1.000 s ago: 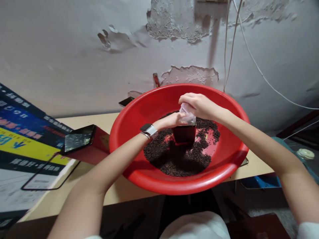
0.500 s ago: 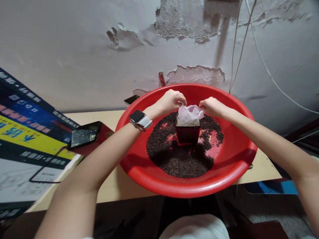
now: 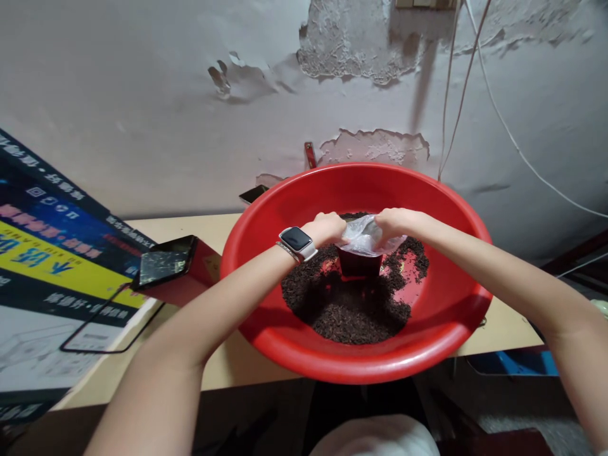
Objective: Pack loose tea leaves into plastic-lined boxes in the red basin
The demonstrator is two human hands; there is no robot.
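Both hands, left hand [image 3: 327, 228] and right hand [image 3: 396, 223], clamp the crinkled clear plastic bag [image 3: 363, 235] over a dark red box [image 3: 358, 263] standing amid loose dark tea leaves [image 3: 351, 307] inside the smooth round red basin [image 3: 456, 316], phone [image 3: 164, 266] well apart leftward.

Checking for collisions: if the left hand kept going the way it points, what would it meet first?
Likely the clear plastic bag over the dark red box, which the left hand already grips; beyond it, the right hand.

Both hands meet inside the big round red plastic basin [image 3: 441, 329]: left hand [image 3: 327, 229] and right hand [image 3: 396, 223] grip the clear crumpled plastic bag [image 3: 363, 237] over the small dark red box [image 3: 360, 265], amid dark loose granules [image 3: 351, 310].
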